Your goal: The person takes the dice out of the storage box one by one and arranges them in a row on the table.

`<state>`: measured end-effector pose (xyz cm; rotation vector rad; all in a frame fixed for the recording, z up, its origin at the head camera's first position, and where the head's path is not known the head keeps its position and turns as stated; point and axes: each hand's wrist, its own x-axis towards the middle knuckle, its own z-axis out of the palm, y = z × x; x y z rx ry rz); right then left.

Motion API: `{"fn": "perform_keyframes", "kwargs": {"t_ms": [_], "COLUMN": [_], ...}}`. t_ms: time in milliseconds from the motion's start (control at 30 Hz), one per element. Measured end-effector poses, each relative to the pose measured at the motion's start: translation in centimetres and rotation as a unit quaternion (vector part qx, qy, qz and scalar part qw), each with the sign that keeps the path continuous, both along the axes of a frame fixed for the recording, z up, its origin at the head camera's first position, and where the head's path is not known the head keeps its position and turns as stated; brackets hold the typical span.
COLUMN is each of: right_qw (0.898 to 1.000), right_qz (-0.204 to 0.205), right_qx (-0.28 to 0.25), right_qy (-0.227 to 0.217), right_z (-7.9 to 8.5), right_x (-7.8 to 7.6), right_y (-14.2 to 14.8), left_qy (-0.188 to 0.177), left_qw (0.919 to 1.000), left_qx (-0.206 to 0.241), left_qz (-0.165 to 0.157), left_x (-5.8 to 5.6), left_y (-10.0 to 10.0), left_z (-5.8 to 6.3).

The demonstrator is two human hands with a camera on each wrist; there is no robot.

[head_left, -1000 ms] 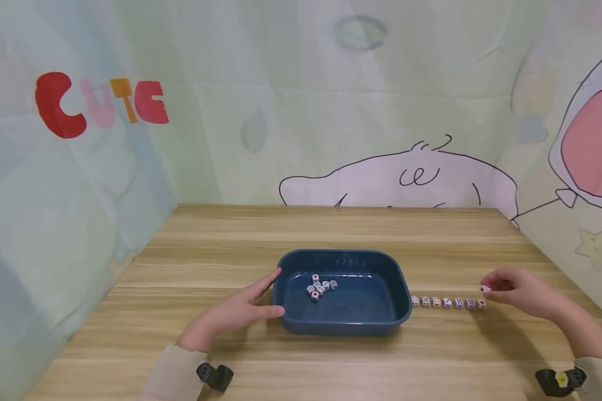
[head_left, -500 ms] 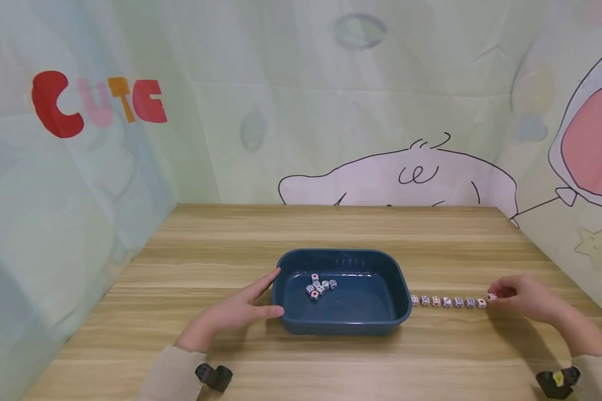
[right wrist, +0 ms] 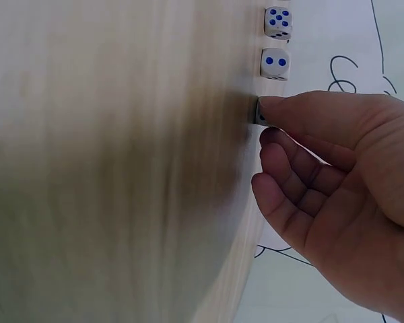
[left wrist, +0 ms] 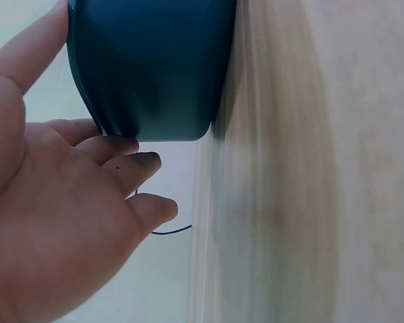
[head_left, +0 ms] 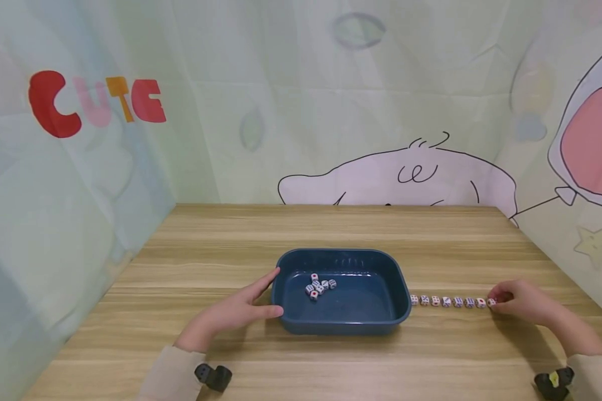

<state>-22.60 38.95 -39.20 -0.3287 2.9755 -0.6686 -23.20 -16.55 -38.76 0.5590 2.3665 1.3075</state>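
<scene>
At the right end of a row of white dice (head_left: 447, 302), my right hand (head_left: 524, 302) pinches a die (head_left: 491, 302) between thumb and fingertips, down at the table. In the right wrist view the pinched die (right wrist: 261, 113) is mostly covered by the thumb, and a die with two blue dots (right wrist: 275, 64) sits a small gap away. My left hand (head_left: 236, 309) rests against the left end of a dark blue rectangular tub (head_left: 341, 329), thumb and fingers spread along its rim. Several more dice (head_left: 320, 288) lie clustered in the tub's left half.
The wood-grain table (head_left: 221, 234) holds the tub near its middle, and the dice row runs rightward from the tub's right wall. Printed fabric (head_left: 231, 111) hangs behind and along both sides. Each wrist wears a small black camera (head_left: 213, 377).
My right hand has lowered and shifted slightly right, bringing the pinched die from above the row down to its right end. The left hand and tub stay in place.
</scene>
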Motion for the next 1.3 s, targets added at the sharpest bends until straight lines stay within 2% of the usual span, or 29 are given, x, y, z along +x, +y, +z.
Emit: {"fn": "perform_keyframes", "kwargs": {"t_ms": [333,433,633,800,1000,1300], "right_qw": [1.0,1.0,0.999,0.998,0.999,0.995], "right_qz": [-0.007,-0.01,-0.009,-0.008,0.006,0.062], "right_qx": [0.001,0.002,0.016,0.018,-0.009,-0.071], "right_qy": [-0.005,0.004,0.049,0.051,0.043,0.029], "right_z": [0.3,1.0,3.0,4.4,5.3,6.5], "right_x": [0.0,-0.1,0.0,0.1,-0.1,-0.9], "right_y": [0.1,0.3,-0.2,-1.8,-4.5,-9.7], "left_qy": [0.006,0.008,0.009,0.009,0.0,0.005], "left_qw": [1.0,1.0,0.9999,1.0,1.0,0.9999], "left_qx": [0.0,-0.002,-0.002,-0.002,0.0,-0.005], "left_qz": [-0.001,0.001,0.003,0.001,0.006,0.009], "left_x": [0.0,0.0,0.1,0.2,0.1,0.1], "left_y": [-0.1,-0.1,-0.1,-0.1,0.0,0.1], "left_z": [-0.2,-0.1,0.0,-0.1,-0.2,0.0]}}
